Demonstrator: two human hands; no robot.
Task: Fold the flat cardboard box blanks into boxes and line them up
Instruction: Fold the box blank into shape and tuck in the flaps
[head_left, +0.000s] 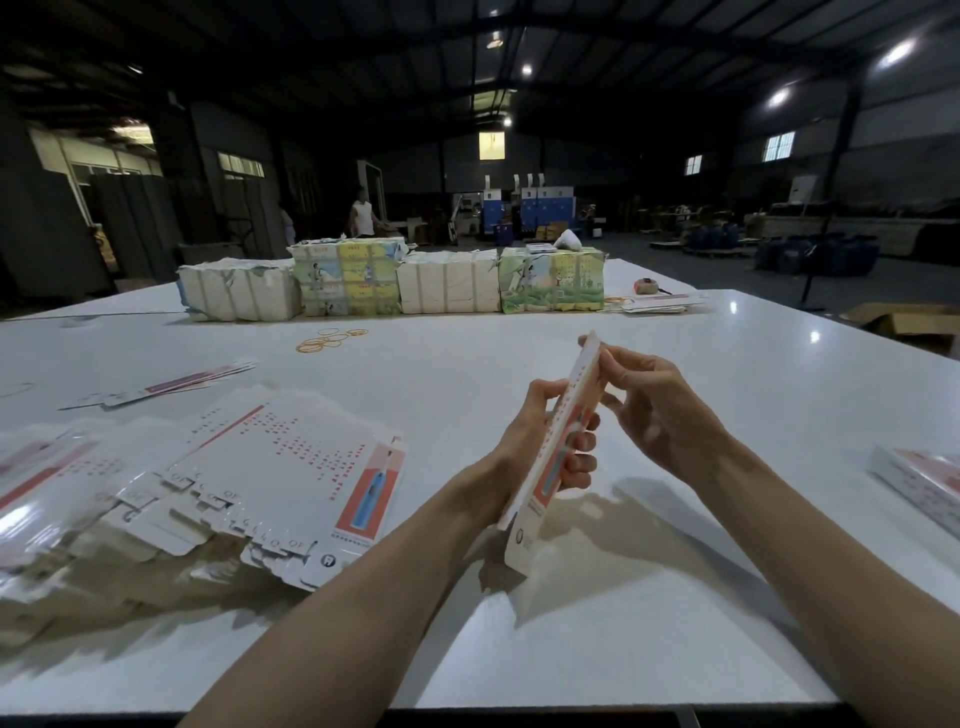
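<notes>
Both of my hands are on one box blank (581, 376), held on edge above the white table (519, 649) just right of the frame's centre. It is tilted, with its top end leaning away toward the upper right and its bottom flap hanging down toward me.

My left hand (545, 441) grips the middle of the blank. The fingers are curled round its right face and the thumb is on the left face, so the card is clamped in a closed grasp. My right hand (654, 405) is higher and to the right. Its thumb and forefinger pinch the blank's top end, while the other fingers are loosely bent and touch nothing I can make out.

Both forearms come in from the bottom of the frame and converge on the blank. The left wrist is bent back and the right wrist is cocked inward.

At lower left lies a fanned stack of flat blanks (291, 467) — printed side up, well apart from my hands. A scatter of rubber bands (332, 339) sits beyond, at centre. Behind them a row of wrapped bundles (447, 283) stands across the far side of the table — upper middle of the frame
</notes>
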